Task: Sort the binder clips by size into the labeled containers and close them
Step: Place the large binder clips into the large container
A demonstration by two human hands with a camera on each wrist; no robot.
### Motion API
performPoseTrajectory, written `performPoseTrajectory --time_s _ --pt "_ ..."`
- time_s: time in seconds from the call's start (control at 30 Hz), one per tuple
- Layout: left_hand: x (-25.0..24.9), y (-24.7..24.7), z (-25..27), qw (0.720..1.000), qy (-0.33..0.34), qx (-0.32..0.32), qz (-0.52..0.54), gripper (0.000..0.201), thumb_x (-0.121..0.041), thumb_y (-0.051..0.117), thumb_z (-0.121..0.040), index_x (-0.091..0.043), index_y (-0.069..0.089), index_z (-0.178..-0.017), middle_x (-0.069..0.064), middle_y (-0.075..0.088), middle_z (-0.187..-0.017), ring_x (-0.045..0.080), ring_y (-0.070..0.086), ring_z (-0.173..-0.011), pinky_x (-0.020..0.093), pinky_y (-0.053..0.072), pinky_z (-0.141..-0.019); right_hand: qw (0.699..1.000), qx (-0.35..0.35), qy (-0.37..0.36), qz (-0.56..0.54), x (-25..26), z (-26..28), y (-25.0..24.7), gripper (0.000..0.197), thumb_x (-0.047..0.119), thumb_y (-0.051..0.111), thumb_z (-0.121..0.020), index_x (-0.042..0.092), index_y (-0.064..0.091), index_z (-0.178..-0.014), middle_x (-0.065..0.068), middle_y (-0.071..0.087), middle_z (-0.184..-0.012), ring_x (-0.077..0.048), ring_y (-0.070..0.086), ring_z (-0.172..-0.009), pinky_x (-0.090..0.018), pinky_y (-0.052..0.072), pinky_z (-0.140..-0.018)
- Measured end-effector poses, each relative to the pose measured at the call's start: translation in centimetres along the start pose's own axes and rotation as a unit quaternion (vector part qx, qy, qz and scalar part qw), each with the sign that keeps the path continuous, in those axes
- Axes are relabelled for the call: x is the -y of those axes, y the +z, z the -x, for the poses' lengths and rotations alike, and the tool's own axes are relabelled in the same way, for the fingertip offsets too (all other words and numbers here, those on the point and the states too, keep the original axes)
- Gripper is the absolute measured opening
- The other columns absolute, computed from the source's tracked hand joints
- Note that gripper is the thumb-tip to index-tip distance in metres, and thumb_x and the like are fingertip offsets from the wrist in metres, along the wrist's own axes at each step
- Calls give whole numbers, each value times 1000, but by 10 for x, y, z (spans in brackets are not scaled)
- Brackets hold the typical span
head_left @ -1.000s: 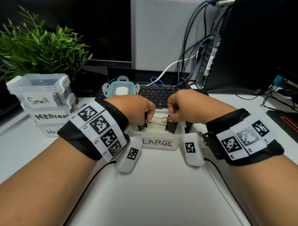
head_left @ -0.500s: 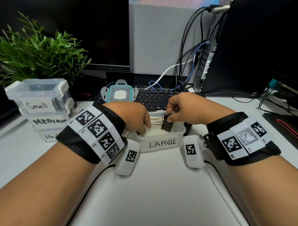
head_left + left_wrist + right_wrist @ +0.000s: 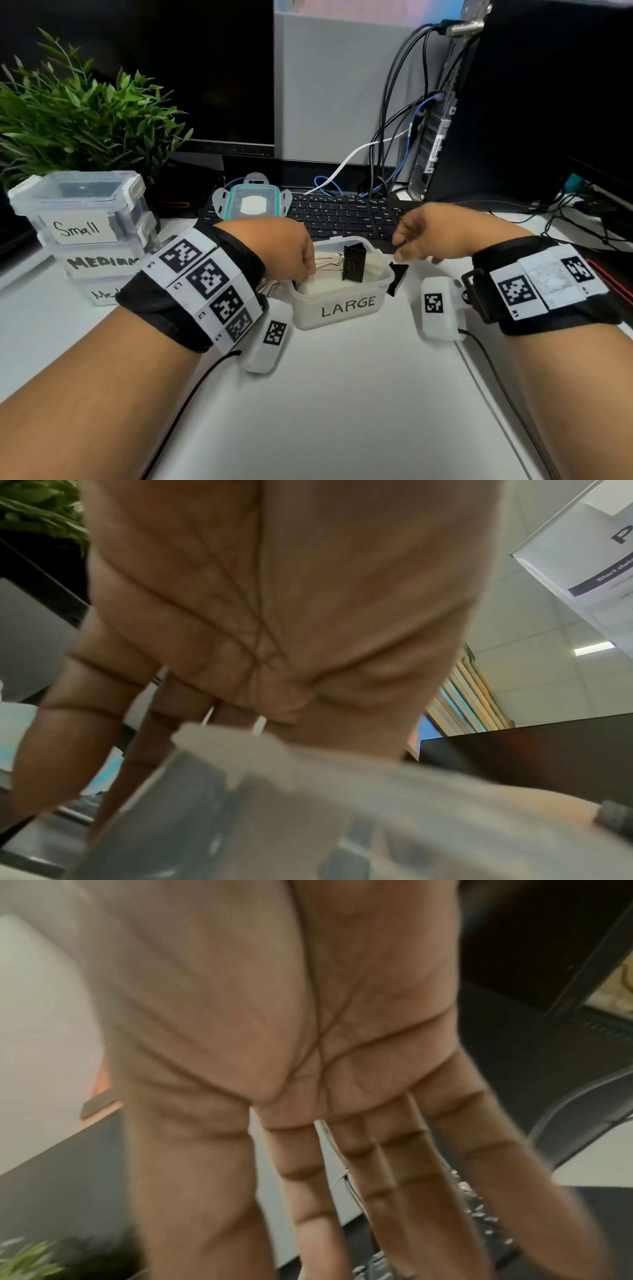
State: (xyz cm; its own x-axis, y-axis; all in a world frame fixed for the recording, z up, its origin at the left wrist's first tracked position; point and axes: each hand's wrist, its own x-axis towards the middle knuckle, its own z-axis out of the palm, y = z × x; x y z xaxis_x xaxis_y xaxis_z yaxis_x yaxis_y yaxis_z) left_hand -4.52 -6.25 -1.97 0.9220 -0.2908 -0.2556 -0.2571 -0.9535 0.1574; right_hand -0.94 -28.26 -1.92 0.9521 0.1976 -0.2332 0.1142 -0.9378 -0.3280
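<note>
1. Left hand (image 3: 274,246): it rests at the left rim of the open translucent white plastic container labelled "LARGE" (image 3: 342,303). The head view shows the fingertips beside the silver wire handles of a clip. Whether they pinch the wire cannot be told. In the left wrist view the fingers (image 3: 68,737) point down past the container's blurred rim.
2. Right hand (image 3: 442,233): it hovers just right of the container, apart from it. The right wrist view shows a flat palm and straight, spread fingers (image 3: 394,1177) holding nothing.
3. Binder clips, counted: two are plainly visible.
   - One large black metal binder clip (image 3: 354,263) stands tilted inside the container, directly between the two hands, with its wire loops pointing toward the left hand.
   - One black binder clip (image 3: 397,277) lies on the desk outside the container's right wall, below the right hand.
   - More wire shows under the left wrist; what it belongs to cannot be told.
4. Containers, counted: four.
   - Three clear lidded plastic boxes (image 3: 85,219) stand stacked left of the left hand. Their labels read "Small", "MEDIUM" and a partly hidden third.
5. Lid, counted: one. A rectangular teal-rimmed clear plastic lid with hinged flaps (image 3: 253,202) lies on the black keyboard (image 3: 346,216), beyond the left hand.
6. Surface: a smooth white desk (image 3: 325,394).
</note>
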Motion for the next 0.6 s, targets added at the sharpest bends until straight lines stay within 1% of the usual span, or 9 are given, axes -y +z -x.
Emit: performPoseTrajectory --time_s 0.03,0.1,0.17,0.27,0.33,0.37,0.43,0.53,0.6 --pt "-1 0 0 1000 0 1 1 24 -23 58 -89 -30 68 -109 -19 56 -83 7 54 -89 21 42 -79 999 34 22 4 -3 -1 1 28 31 77 -75 18 65 -96 -5 67 -90 -15 59 -71 -31 57 -68" --pt "-2 0 1 1000 0 3 2 24 -23 58 -90 -29 68 -111 -20 54 -79 5 53 -87 19 39 -76 996 68 47 15 -5 -2 4 37 39 80 -69 21 64 -96 -9 69 -94 -21 64 -75 -39 59 -74" --pt "-3 -1 1 1000 -1 5 1 24 -23 58 -90 -29 68 -112 -20 55 -81 5 52 -86 19 38 -76 995 88 49 27 -3 -3 5 42 42 80 -66 26 62 -101 -8 70 -95 -25 69 -83 -41 59 -76" --pt "-3 0 2 1000 -1 5 1 25 -24 58 -91 -29 67 -113 -18 57 -86 5 52 -86 18 38 -73 988 150 33 10 3 -4 10 44 36 82 -67 37 62 -107 -4 71 -94 -25 71 -83 -44 59 -76" --pt "-3 0 2 1000 2 5 2 24 -24 58 -90 -28 68 -112 -19 57 -84 4 52 -84 16 38 -69 986 165 26 10 5 -4 13 46 30 82 -68 42 61 -107 -4 71 -95 -26 71 -82 -46 59 -75" --pt "-3 1 1 1000 4 5 1 24 -24 58 -90 -28 68 -112 -19 57 -82 4 53 -85 17 39 -71 986 162 25 16 6 -4 14 47 28 82 -68 41 60 -107 -5 71 -95 -27 71 -82 -48 59 -75" --pt "-3 1 1 1000 9 9 1 24 -24 59 -90 -29 69 -111 -20 57 -78 5 55 -86 18 41 -75 987 153 31 31 8 -4 14 46 25 81 -69 34 59 -109 -8 71 -96 -30 71 -84 -49 58 -75" --pt "-2 1 1 1000 13 11 3 24 -24 61 -89 -30 69 -111 -18 59 -83 6 57 -90 20 43 -79 987 142 46 56 9 -2 13 38 22 80 -71 19 60 -104 -10 70 -97 -28 70 -83 -42 59 -76" --pt "-1 2 0 1000 17 9 0 24 -24 62 -88 -30 69 -111 -17 59 -85 7 58 -91 20 43 -79 987 138 52 63 11 1 13 35 22 80 -71 16 62 -100 -10 70 -94 -27 68 -79 -40 59 -75"
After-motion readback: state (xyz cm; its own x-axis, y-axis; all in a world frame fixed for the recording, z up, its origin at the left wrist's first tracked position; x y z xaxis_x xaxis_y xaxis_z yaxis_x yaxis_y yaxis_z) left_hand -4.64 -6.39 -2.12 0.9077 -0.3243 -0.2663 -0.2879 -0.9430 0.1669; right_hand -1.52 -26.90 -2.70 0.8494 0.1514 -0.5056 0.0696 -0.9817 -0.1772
